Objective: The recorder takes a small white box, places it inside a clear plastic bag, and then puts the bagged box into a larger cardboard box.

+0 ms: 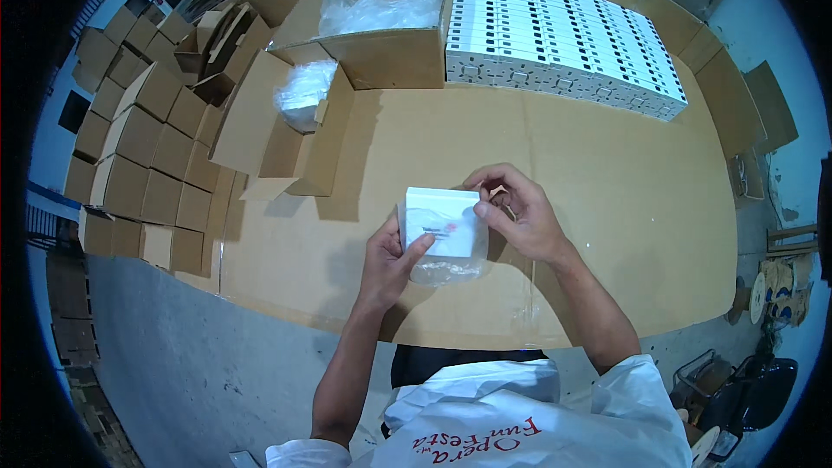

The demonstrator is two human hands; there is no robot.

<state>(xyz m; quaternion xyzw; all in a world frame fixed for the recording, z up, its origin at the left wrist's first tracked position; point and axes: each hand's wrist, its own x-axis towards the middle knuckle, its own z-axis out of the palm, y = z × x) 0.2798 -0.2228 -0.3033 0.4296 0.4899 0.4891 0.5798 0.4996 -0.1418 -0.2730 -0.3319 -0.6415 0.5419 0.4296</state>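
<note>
A white square panel point(442, 218) with small print on its face is held upright above the table in front of me. A clear plastic bag point(447, 272) wraps it, its crumpled part hanging below the lower edge. My left hand point(392, 253) grips panel and bag from the left, thumb across the front and fingers behind. At the upper right corner of the panel is my right hand point(517, 211), its fingers curled and thumb bent in against the edge. Whatever those right fingertips pinch is too small to make out.
An open carton point(295, 152) with a bagged white item point(305, 94) stands to the left. Behind it a larger carton point(394, 56) holds clear plastic bags point(381, 7). Stacked white units point(563, 43) fill the back right; brown boxes point(156, 143) are piled at far left.
</note>
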